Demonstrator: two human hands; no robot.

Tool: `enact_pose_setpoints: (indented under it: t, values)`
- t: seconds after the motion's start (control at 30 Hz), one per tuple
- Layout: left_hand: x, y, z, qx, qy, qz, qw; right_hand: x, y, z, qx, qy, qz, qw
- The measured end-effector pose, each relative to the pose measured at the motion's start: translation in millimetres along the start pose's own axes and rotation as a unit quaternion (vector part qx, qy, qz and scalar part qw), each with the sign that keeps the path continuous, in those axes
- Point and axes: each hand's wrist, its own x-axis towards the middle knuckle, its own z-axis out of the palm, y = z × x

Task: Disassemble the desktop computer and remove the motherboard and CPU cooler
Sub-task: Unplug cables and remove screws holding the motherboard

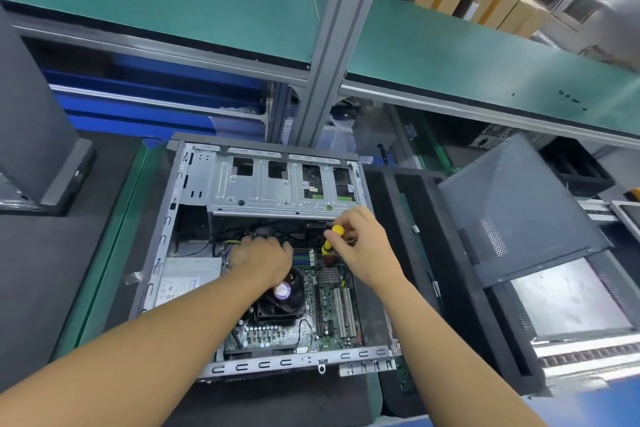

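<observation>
Two hands inside open case (294, 362), flat on counter (104, 253); side panel (512, 204) off, parked to the right.

R hand (363, 250): grip closed on yellow screwdriver (333, 236), fingertips pinching top of handle. Long axis near upright w/ slight tilt, tip end down at far edge of motherboard (332, 308), just beside RAM slots (303, 257). Tip hidden by handle + fingers, so can't confirm it's seated in a screw.

L hand (261, 258): palm down over cable bundle at far-left of board, fingers curled in. Can't tell if grip holds a connector or just rests there.

Key relation: work pt directly below R grip, in line w/ driver axis. Next move prob. rotation + downward press, no sideways travel. R hand nearer that corner. L hand nearer CPU cooler (280, 298), just under L wrist, mounted on board.

Board flat on case floor, drive cage (277, 191) beyond it, PSU (188, 276) to the left.

Est. progress: early-mid, board + cooler not yet out. Risk: driver slipping onto traces.
</observation>
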Motion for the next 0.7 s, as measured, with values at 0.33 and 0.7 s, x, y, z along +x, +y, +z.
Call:
enact_pose_setpoints:
  t: [0.33,0.7]
  values:
    - [0,17,24,0.03,0.136,-0.029,0.99,-1,3,-1,-0.013,-0.005,-0.054,0.998]
    - [6,17,28,0.02,0.165,-0.015,0.986,-1,4,2,0.002,-0.005,-0.053,0.999]
